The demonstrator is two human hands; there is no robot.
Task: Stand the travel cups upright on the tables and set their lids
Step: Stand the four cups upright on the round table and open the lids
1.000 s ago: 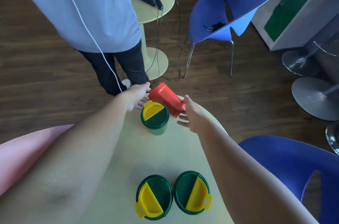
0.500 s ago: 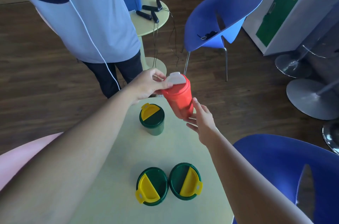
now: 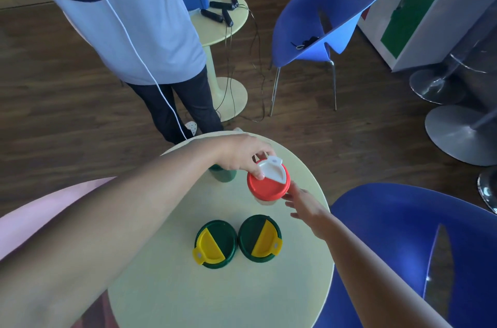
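A red travel cup (image 3: 265, 186) with a white flip tab stands upright on the round cream table (image 3: 188, 287). My left hand (image 3: 242, 157) grips its lid rim from above, at the far side. Just right of the cup, my right hand (image 3: 305, 206) has its fingers spread and its fingertips near the cup's lower side. Two green cups with yellow tabs (image 3: 215, 245) (image 3: 260, 239) stand side by side nearer to me. A third green cup (image 3: 224, 174) is mostly hidden behind my left hand.
A person in a light blue shirt (image 3: 139, 18) stands just beyond the table. Behind is a small round table (image 3: 236, 21) with jump ropes and a blue bin. Blue chairs (image 3: 322, 18) (image 3: 403, 247) stand at far right and near right. A pink seat (image 3: 40, 206) is at left.
The red cup went from lying tilted, to held upright in the air, to standing low on the table. My right hand has come off its side.
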